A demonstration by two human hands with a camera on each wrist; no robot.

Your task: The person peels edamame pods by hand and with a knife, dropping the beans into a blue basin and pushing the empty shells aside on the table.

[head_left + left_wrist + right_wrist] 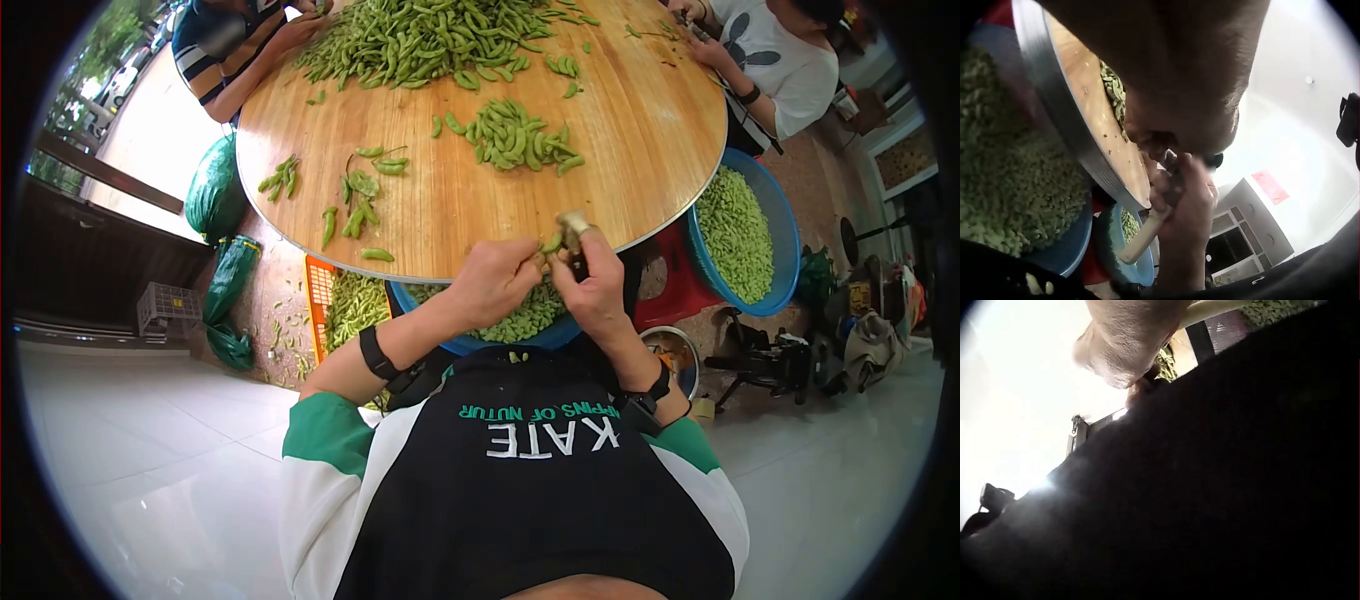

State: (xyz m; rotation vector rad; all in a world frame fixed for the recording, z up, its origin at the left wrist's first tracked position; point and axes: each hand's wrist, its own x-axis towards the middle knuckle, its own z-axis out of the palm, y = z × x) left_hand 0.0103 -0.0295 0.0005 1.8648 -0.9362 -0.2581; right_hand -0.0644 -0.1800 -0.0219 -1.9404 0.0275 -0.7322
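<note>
Both hands meet just over the near edge of the round wooden table (400, 230). My left hand (495, 283) pinches a green soybean pod (551, 243) between thumb and fingertips. Close against it, my right hand (598, 288) grips a tool with a pale round handle (1144, 239); its dark working end is mostly hidden among the fingers. Below the hands stands a blue basin (455, 345) of shelled beans (525, 322). Ahead on the table lies a small heap of pods (515, 135). In the right wrist view dark cloth covers most of the picture.
A large pod pile (430, 40) covers the table's far side, where two other people work. Loose pods (360, 190) lie at left. A second blue basin (735, 235) of beans stands at right, near a red stool (672, 275). An orange crate (318, 295) stands at lower left.
</note>
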